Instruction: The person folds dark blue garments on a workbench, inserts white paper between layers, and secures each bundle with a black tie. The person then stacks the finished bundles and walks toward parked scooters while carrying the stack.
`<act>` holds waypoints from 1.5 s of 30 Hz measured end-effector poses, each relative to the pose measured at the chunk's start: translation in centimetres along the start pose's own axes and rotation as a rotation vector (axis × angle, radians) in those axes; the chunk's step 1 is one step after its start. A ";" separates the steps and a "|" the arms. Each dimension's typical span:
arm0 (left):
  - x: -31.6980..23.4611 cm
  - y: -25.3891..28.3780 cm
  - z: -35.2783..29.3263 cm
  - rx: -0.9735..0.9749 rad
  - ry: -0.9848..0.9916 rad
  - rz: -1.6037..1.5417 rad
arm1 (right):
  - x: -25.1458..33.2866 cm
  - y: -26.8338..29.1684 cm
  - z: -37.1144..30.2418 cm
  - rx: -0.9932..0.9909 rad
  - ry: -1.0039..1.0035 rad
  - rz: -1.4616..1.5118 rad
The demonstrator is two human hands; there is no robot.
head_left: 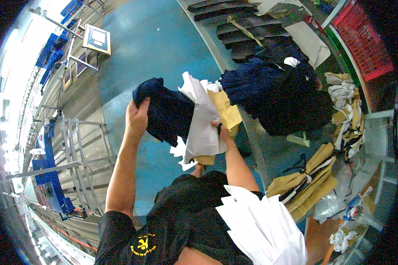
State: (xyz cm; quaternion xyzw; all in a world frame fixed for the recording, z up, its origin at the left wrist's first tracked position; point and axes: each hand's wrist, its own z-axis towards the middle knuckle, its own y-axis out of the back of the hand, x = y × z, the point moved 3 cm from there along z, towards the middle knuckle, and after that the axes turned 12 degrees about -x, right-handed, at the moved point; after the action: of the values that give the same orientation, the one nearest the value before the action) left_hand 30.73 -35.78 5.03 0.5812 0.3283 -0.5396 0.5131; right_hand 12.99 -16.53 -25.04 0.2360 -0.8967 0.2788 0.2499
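My left hand (138, 117) is closed on the left edge of a navy fabric bundle (169, 108), its thumb on top. The bundle hangs in front of my body. Against its right side stands a creased, whitish sheet (202, 123), which my right hand (222, 131) grips by its right edge. Something small and dark shows at the right-hand fingers. Brown paper pieces (225, 110) stick out behind the sheet. White jagged-edged pieces (179, 149) poke out below the navy fabric. What lies inside the bundle is hidden.
On the table to my right lie a large navy fabric pile (274, 97), dark folded stacks (247, 31) and a tied brown paper bundle (305, 181). White layered pieces (263, 225) are close by my right side. A red basket (362, 39) stands far right; metal racks (82, 163) are left.
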 end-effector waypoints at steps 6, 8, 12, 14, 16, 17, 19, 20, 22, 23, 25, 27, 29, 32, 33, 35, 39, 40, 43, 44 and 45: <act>-4.9 1.0 2.5 -0.116 0.362 -0.386 | -4.3 4.0 5.6 -0.192 -0.034 0.195; -4.7 2.6 3.2 -0.100 0.362 -0.409 | -5.4 4.2 7.4 -0.270 -0.038 0.167; -5.3 4.4 3.4 -0.001 0.385 -0.483 | -4.3 2.8 6.9 -0.415 0.016 0.028; -5.5 4.5 3.4 0.022 0.387 -0.460 | -2.7 3.2 6.7 -0.591 0.065 -0.330; -5.9 4.6 3.0 0.019 0.398 -0.395 | -0.9 3.2 5.4 -0.604 0.197 -0.855; -6.4 4.7 2.6 0.039 0.400 -0.369 | -0.1 2.9 4.7 -0.600 0.262 -1.118; -7.8 4.6 1.9 0.079 0.396 -0.326 | 1.7 1.0 3.5 -0.533 0.401 -0.909; -7.7 4.5 1.7 0.179 0.393 -0.271 | 2.8 -0.2 2.5 -0.434 0.583 -0.783; -7.3 4.8 1.2 0.369 0.383 -0.165 | 8.0 -4.7 -3.3 -0.402 0.978 -0.696; -7.0 4.6 0.6 0.502 0.386 -0.068 | 11.2 -7.2 -7.6 -0.260 1.174 -0.607; -6.9 3.2 -0.4 0.798 0.369 0.126 | 16.3 -11.3 -16.1 0.029 1.290 -0.554; -8.7 -0.2 -2.8 1.093 0.362 0.138 | 18.9 -13.7 -22.6 0.272 1.235 -0.650; -9.0 -1.8 -4.4 1.320 0.333 0.242 | 19.7 -14.1 -26.2 0.355 1.156 -0.893; -10.3 -4.3 -6.6 1.308 0.223 0.168 | 17.9 -10.5 -27.3 0.470 0.777 -0.949; -9.8 -4.7 -7.3 1.323 0.188 0.211 | 17.7 -9.0 -28.5 0.437 0.889 -0.957; -10.9 -6.3 -10.8 1.322 -0.027 0.404 | 17.7 -6.3 -31.9 0.338 0.870 -0.930; -7.6 -9.7 -16.0 1.276 -0.463 0.359 | 16.9 -3.5 -39.1 0.160 0.953 -0.938; -7.0 -10.8 -16.3 1.213 -0.532 0.354 | 16.8 -2.5 -40.8 0.090 0.946 -0.989; -8.9 -13.7 -17.1 1.009 -0.682 0.254 | 17.9 1.2 -46.6 -0.149 0.967 -1.009; -9.5 -15.2 -17.2 0.989 -0.660 0.246 | 18.4 3.0 -48.7 -0.263 0.956 -1.076; -9.9 -16.9 -17.3 0.975 -0.635 0.238 | 19.2 4.7 -51.1 -0.373 0.919 -1.047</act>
State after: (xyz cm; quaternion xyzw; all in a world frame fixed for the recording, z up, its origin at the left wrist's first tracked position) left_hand 17.93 -13.27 8.61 0.5927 -0.1944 -0.7145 0.3170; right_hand 11.91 13.03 21.06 0.4470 -0.5028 0.0358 0.7390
